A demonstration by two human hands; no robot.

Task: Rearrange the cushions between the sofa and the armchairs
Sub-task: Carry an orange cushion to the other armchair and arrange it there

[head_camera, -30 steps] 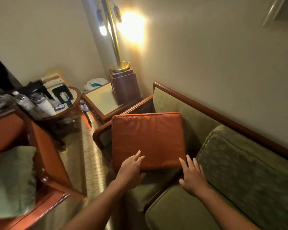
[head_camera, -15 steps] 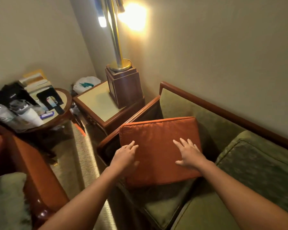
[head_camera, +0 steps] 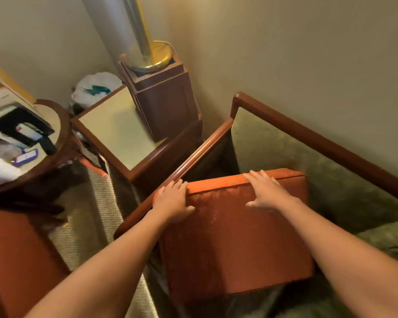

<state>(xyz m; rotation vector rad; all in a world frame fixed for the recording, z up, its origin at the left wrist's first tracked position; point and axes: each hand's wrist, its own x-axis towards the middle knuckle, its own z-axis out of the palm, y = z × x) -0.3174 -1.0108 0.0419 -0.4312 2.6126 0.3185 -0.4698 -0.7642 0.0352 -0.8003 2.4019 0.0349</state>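
Observation:
An orange square cushion (head_camera: pixel 234 237) stands tilted at the left end of the green sofa (head_camera: pixel 274 145), leaning toward its backrest beside the wooden armrest (head_camera: pixel 193 161). My left hand (head_camera: pixel 172 203) grips the cushion's upper left corner, fingers wrapped over the edge and thumb on the front face. Flat on the cushion's face near the top edge lies my right hand (head_camera: pixel 267 191), fingers spread and fairly straight. An orange armchair (head_camera: pixel 21 249) shows at the lower left; no cushion on it is in view.
A square side table (head_camera: pixel 115 134) stands just beyond the armrest, carrying a wooden box (head_camera: pixel 166 99) with a brass lamp base (head_camera: pixel 152 58). A cluttered round table (head_camera: pixel 55 125) is at the left. A white bag (head_camera: pixel 94 88) sits in the corner. Carpet (head_camera: pixel 92 221) runs between the chairs.
Both hands slid up the orange cushion to its top edge, and my left hand took hold of the upper left corner. The view moved closer and tilted down.

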